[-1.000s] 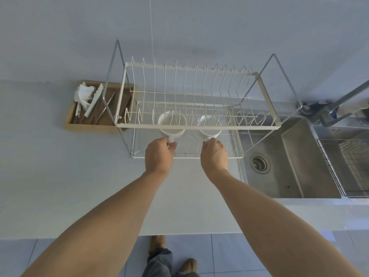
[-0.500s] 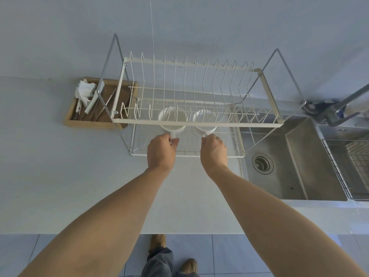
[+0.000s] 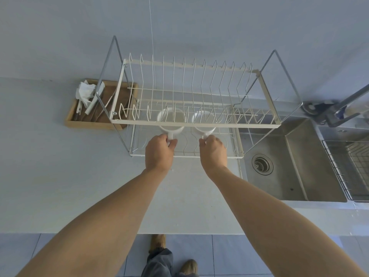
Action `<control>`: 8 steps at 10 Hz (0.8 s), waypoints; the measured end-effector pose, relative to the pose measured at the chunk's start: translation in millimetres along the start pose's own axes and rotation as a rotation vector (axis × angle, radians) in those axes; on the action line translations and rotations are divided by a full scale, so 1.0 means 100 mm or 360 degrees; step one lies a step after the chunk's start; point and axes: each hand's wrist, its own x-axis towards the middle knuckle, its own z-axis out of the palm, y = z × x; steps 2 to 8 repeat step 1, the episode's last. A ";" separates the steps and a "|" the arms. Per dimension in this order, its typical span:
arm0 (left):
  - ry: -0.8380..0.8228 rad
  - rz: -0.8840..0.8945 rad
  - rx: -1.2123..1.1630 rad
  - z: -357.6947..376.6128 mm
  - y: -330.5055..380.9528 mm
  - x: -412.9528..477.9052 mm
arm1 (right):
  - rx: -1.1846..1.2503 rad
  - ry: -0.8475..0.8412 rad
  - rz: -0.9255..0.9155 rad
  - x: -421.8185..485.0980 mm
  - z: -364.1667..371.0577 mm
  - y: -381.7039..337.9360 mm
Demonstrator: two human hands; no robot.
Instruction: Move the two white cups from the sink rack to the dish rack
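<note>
Two white cups sit side by side inside the lower tier of the white wire dish rack (image 3: 196, 124), seen through its upper wires. My left hand (image 3: 158, 153) pinches the handle of the left cup (image 3: 172, 119). My right hand (image 3: 213, 152) pinches the handle of the right cup (image 3: 203, 119). Both cups are upright with their mouths facing up. The rack's front bar crosses in front of them and hides part of each cup.
A wooden tray (image 3: 95, 123) with a crumpled white cloth and utensils lies left of the rack. Right of the rack is a steel sink (image 3: 279, 168) with a drain, a faucet (image 3: 339, 108) and a wire sink rack (image 3: 351, 168). White counter runs in front.
Both hands stay on the cup handles and the cups have slid a little deeper into the rack. My view has tilted slightly, shifting the rack in frame.
</note>
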 end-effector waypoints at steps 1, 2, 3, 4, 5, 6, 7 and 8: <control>-0.0003 -0.0002 0.0040 -0.03 0.00 -0.02 | 0.0010 -0.0015 0.0029 -0.02 -0.02 0.01; -0.0003 -0.0002 0.0040 -0.03 0.00 -0.02 | 0.0010 -0.0015 0.0029 -0.02 -0.02 0.01; -0.0003 -0.0002 0.0040 -0.03 0.00 -0.02 | 0.0010 -0.0015 0.0029 -0.02 -0.02 0.01; -0.0003 -0.0002 0.0040 -0.03 0.00 -0.02 | 0.0010 -0.0015 0.0029 -0.02 -0.02 0.01; -0.0003 -0.0002 0.0040 -0.03 0.00 -0.02 | 0.0010 -0.0015 0.0029 -0.02 -0.02 0.01; -0.0003 -0.0002 0.0040 -0.03 0.00 -0.02 | 0.0010 -0.0015 0.0029 -0.02 -0.02 0.01; -0.0003 -0.0002 0.0040 -0.03 0.00 -0.02 | 0.0010 -0.0015 0.0029 -0.02 -0.02 0.01; -0.0003 -0.0002 0.0040 -0.03 0.00 -0.02 | 0.0010 -0.0015 0.0029 -0.02 -0.02 0.01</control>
